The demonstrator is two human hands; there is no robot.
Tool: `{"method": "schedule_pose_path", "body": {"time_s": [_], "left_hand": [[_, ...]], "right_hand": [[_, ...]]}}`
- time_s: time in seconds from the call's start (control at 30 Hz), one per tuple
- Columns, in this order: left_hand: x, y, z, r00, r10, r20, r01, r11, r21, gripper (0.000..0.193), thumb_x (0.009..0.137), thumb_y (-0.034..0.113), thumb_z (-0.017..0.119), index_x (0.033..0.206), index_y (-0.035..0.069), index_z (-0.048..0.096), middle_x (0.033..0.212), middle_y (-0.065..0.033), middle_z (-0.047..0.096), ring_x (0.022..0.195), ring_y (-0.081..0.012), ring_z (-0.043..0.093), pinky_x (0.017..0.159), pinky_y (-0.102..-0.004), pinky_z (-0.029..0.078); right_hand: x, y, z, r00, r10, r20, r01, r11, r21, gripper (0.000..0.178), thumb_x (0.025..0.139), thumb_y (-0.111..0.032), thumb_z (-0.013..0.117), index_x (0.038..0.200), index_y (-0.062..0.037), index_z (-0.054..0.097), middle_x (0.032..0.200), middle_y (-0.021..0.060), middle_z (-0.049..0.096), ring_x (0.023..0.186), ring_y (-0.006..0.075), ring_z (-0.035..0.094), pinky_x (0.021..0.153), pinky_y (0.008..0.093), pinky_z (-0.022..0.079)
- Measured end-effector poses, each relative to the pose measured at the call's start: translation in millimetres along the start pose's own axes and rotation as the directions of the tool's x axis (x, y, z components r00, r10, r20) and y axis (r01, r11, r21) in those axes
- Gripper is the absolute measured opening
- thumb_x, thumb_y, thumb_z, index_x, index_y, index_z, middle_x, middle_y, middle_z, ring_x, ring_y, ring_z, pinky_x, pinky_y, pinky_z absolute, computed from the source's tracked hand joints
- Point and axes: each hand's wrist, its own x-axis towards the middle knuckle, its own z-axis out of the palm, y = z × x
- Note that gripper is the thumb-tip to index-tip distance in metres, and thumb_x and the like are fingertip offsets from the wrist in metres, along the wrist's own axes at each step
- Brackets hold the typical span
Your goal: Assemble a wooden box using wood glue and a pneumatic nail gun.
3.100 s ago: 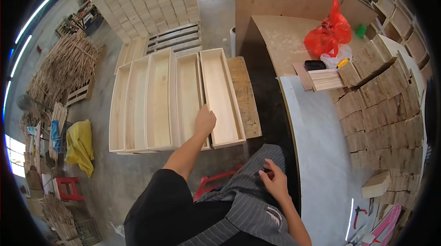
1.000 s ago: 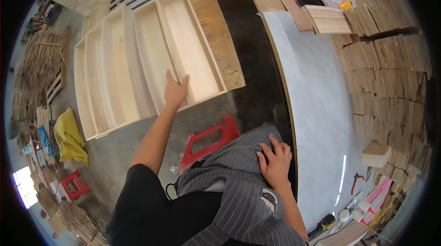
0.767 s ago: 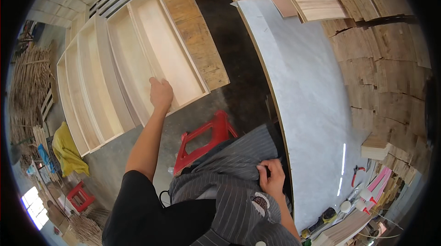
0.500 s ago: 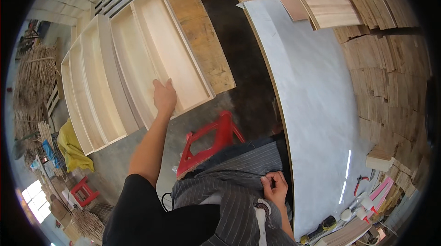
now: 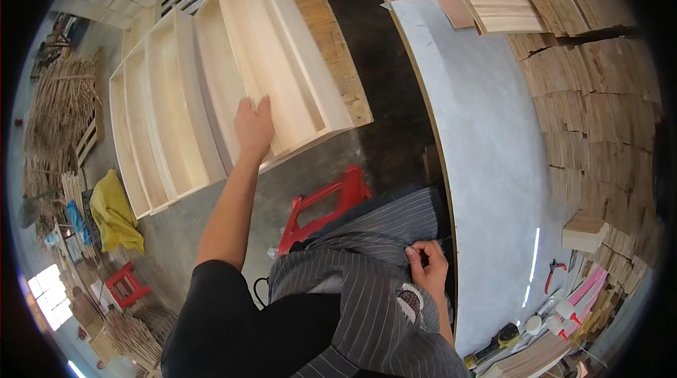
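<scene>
Partly curled, the left hand (image 5: 254, 130) grips wooden box (image 5: 275, 61).

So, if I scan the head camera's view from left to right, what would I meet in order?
Tall pile of thin brown sticks → crumpled yellow sheet → the person's left hand on a pale, open-topped wooden box → the nearer red plastic stool → right hand → red-handled pliers.

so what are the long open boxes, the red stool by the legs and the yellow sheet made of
Long open boxes: pale wood, seemingly unvarnished, judging by the faint grain and matt surface.
Red stool: probably moulded plastic, slightly glossy, with smooth, even colour.
Yellow sheet: dull cloth or thin plastic; its soft folds leave that open.
</scene>
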Motion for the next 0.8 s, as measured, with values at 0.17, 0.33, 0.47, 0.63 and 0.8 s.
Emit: {"method": "schedule_pose_path", "body": {"time_s": [0.17, 0.33, 0.47, 0.63, 0.8], "left_hand": [[3, 34, -62, 0.997, 0.070, -0.014, -0.071, 0.968, -0.241, 0.041, 0.095, 0.030, 0.069, 0.083, -0.005, 0.051, 0.076, -0.0246, 0.059, 0.069, -0.0393, 0.053, 0.065, -0.0473, 0.043], [-3, 45, -133, 0.943, 0.276, -0.188, -0.291, 0.955, -0.057, 0.041, 0.095, 0.031, 0.070, 0.085, -0.003, 0.051, 0.073, -0.0244, 0.056, 0.066, -0.0385, 0.050, 0.063, -0.0468, 0.042], [9, 13, -184, 0.939, 0.292, -0.182, -0.313, 0.945, -0.096, 0.039, 0.095, 0.033, 0.070, 0.094, -0.003, 0.056, 0.080, -0.0270, 0.060, 0.073, -0.0416, 0.057, 0.068, -0.0466, 0.046], [49, -115, -272, 0.925, 0.185, -0.331, -0.161, 0.982, 0.099, 0.048, 0.091, 0.035, 0.073, 0.121, -0.002, 0.066, 0.110, -0.0289, 0.071, 0.108, -0.0426, 0.068, 0.091, -0.0458, 0.052], [63, -218, -347, 0.947, 0.078, -0.312, -0.002, 0.971, 0.238, 0.043, 0.090, 0.034, 0.073, 0.111, -0.003, 0.069, 0.104, -0.0278, 0.071, 0.103, -0.0444, 0.068, 0.088, -0.0468, 0.052]], "right_hand": [[7, -8, 2, 0.993, -0.114, 0.006, 0.114, 0.993, -0.032, 0.013, 0.091, -0.010, 0.076, 0.094, -0.0006, 0.068, 0.083, 0.0098, 0.062, 0.065, 0.0177, 0.058, 0.061, 0.0299, 0.048], [9, 13, 9, 0.977, -0.213, 0.003, 0.213, 0.976, -0.045, 0.013, 0.089, -0.009, 0.075, 0.093, -0.0008, 0.067, 0.082, 0.0120, 0.061, 0.070, 0.0229, 0.060, 0.065, 0.0331, 0.048], [18, 26, 6, 0.977, -0.211, 0.038, 0.213, 0.976, -0.050, 0.012, 0.091, -0.008, 0.074, 0.093, -0.0001, 0.066, 0.085, 0.0126, 0.062, 0.074, 0.0262, 0.061, 0.069, 0.0355, 0.049], [30, 25, -2, 0.962, -0.253, 0.099, 0.264, 0.956, -0.125, 0.013, 0.091, -0.009, 0.073, 0.091, 0.0000, 0.064, 0.087, 0.0129, 0.062, 0.079, 0.0268, 0.062, 0.074, 0.0368, 0.050], [30, 30, 1, 0.970, -0.208, 0.129, 0.225, 0.964, -0.143, 0.012, 0.090, -0.010, 0.072, 0.090, -0.0004, 0.065, 0.087, 0.0133, 0.063, 0.080, 0.0283, 0.063, 0.076, 0.0369, 0.050]]}}
